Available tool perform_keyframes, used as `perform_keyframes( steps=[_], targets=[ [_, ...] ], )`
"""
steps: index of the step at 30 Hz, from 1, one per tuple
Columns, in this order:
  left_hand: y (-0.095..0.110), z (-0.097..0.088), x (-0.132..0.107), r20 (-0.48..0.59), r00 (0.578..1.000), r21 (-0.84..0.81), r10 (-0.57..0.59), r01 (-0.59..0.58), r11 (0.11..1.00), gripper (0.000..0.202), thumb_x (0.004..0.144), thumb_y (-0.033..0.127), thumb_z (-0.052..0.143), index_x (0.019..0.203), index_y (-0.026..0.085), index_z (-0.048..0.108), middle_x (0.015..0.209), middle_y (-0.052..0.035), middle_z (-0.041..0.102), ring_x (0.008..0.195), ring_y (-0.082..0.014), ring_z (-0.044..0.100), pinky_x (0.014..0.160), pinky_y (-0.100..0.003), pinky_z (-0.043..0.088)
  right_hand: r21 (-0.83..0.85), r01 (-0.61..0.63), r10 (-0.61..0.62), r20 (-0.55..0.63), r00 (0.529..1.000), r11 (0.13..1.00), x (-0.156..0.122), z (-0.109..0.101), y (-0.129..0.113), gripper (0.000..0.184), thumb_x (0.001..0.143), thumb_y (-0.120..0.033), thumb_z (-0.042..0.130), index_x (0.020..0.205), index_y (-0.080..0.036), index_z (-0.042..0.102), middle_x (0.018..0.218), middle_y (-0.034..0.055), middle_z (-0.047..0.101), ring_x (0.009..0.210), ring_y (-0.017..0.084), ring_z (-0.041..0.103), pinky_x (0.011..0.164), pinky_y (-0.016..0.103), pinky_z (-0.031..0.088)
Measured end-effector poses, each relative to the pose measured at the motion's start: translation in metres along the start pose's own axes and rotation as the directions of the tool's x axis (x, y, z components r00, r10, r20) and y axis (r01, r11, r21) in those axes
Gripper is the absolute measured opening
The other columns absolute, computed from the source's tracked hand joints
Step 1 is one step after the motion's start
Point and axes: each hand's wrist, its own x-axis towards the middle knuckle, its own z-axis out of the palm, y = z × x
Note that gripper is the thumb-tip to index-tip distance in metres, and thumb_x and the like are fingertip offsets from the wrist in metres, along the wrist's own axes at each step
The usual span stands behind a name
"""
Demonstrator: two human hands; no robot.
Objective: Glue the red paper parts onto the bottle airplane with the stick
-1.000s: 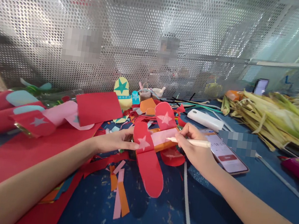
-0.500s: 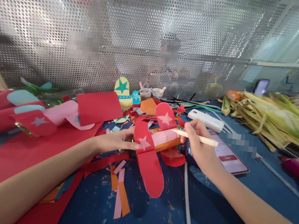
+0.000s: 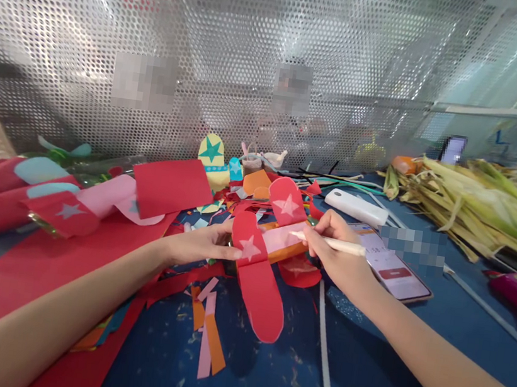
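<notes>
A red paper plane (image 3: 261, 264) with pale stars on its wings and an orange-and-pink body lies in the middle of the blue table (image 3: 374, 361). My left hand (image 3: 201, 244) pinches the front of its near wing and steadies it. My right hand (image 3: 338, 258) is closed round a cream pen (image 3: 332, 244); the pen tip rests on the pink strip of the plane's body.
Red paper sheets (image 3: 40, 260) and other paper craft pieces cover the left. Orange and pink strips (image 3: 209, 333) lie in front. A phone (image 3: 393, 271) and a white case (image 3: 356, 207) sit right of my hand, corn husks (image 3: 476, 206) further right. A perforated metal screen (image 3: 257, 60) stands behind.
My right hand lifted the pen away to the right half a second ago, then brought its tip back down onto the pink strip. My left hand and the plane stayed put.
</notes>
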Motion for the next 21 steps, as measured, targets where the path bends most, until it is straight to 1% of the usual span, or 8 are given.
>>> perform_keyframes(
  steps=[6,15,21],
  targets=[
    [0.0016,0.0015,0.0001,0.007,1.000,-0.033,-0.007,0.007,0.999,0.062,0.070,0.051,0.076,0.119,0.021,0.055,0.130,-0.0094,0.059,0.123,-0.0296,0.051,0.102,-0.044,0.039,0.003,0.010,-0.010,0.032,0.999,1.000,-0.0002,-0.0003,0.0007,0.026,0.085,-0.032,0.057,0.070,-0.024,0.037,0.053,-0.0072,0.053,0.049,0.011,0.049,0.051,0.026,0.037],
    [-0.0003,0.0007,0.0009,-0.003,1.000,-0.003,0.012,-0.012,1.000,0.063,0.070,0.055,0.075,0.118,0.021,0.054,0.131,-0.0105,0.058,0.126,-0.0307,0.050,0.102,-0.045,0.040,0.008,0.019,-0.019,0.039,0.999,1.000,-0.0001,0.0006,0.0024,0.025,0.085,-0.031,0.056,0.070,-0.024,0.037,0.054,-0.0073,0.052,0.050,0.011,0.048,0.052,0.026,0.037],
    [-0.0009,0.0002,0.0010,0.005,1.000,0.005,0.024,-0.024,1.000,0.062,0.070,0.055,0.074,0.119,0.022,0.054,0.132,-0.0091,0.057,0.127,-0.0304,0.049,0.103,-0.045,0.039,-0.006,0.011,-0.011,0.052,0.999,1.000,-0.0004,0.0008,0.0014,0.025,0.084,-0.029,0.056,0.069,-0.024,0.037,0.053,-0.0072,0.052,0.049,0.011,0.049,0.052,0.026,0.035]
  ],
)
